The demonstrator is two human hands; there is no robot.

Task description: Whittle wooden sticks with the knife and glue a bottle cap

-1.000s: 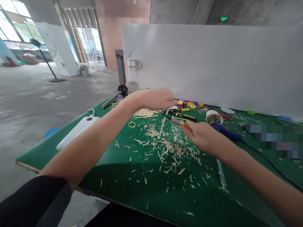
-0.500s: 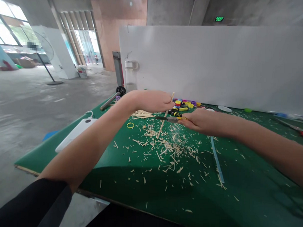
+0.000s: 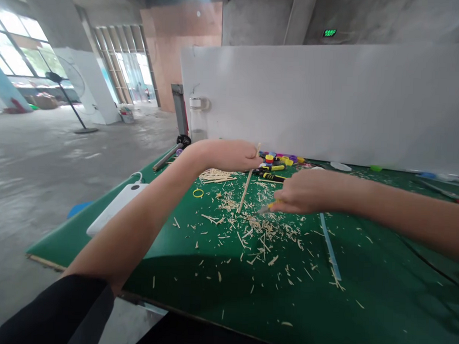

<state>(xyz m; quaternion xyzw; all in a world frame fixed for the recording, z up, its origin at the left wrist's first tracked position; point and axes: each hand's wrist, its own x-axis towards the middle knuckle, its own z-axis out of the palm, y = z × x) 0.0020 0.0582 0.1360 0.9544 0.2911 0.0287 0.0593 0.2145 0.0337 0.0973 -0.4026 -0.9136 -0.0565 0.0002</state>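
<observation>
My left hand (image 3: 239,156) is closed on the upper part of a thin wooden stick (image 3: 245,191), which slants down to the green table (image 3: 173,280). To the right of the stick, my right hand (image 3: 294,193) grips a yellow-handled knife (image 3: 268,208). Its blade points left and down, apart from the stick, above a scatter of wood shavings (image 3: 263,228). Behind my left hand lies a pile of thin sticks (image 3: 218,176).
A white power strip (image 3: 117,208) is on the left and a yellow ring (image 3: 198,193) near the middle. Black-and-yellow tools (image 3: 272,177) and coloured caps (image 3: 286,160) lie at the back. A blue strip (image 3: 330,248) is on the right, with a white board (image 3: 330,100) behind.
My right hand has moved slightly down with the knife, whose blade has left the stick and turned downward. My left hand still holds the stick in nearly the same place.
</observation>
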